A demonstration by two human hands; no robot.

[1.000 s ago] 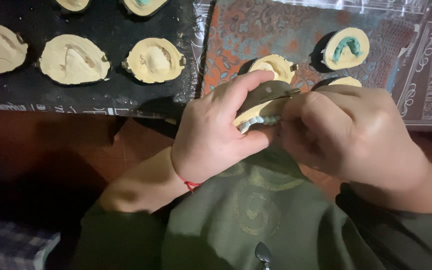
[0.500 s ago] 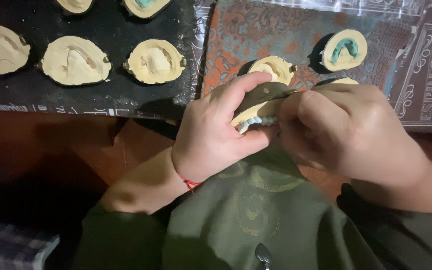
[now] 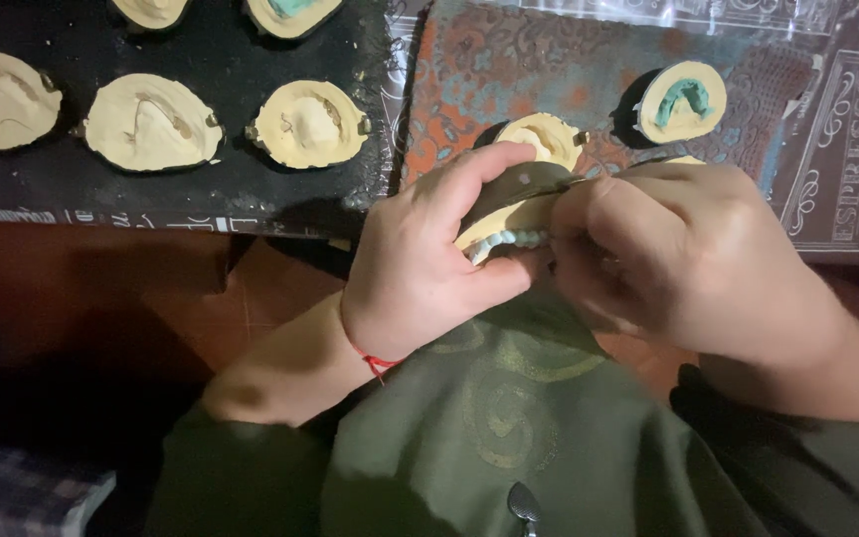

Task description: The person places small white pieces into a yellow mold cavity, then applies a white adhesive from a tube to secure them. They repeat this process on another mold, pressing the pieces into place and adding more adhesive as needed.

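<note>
My left hand (image 3: 429, 259) grips a cream plaster dental model (image 3: 504, 221) with a row of pale blue-green teeth along its lower edge. My right hand (image 3: 668, 254) is closed around a thin metal tool (image 3: 549, 186) whose tip lies against the top of the model. Both hands meet just above my chest, over my green sweatshirt (image 3: 509, 418). A red string circles my left wrist. Most of the model is hidden by my fingers.
Several cream plaster moulds (image 3: 151, 121) lie on a black tray (image 3: 251, 189) at the upper left. Two more moulds, one (image 3: 547, 137) plain and one (image 3: 683, 99) with green filling, sit on a patterned red-and-teal mat (image 3: 509, 70). A brown table edge (image 3: 101, 288) runs below.
My hands have stayed together on the model, with only small shifts of the fingers and tool.
</note>
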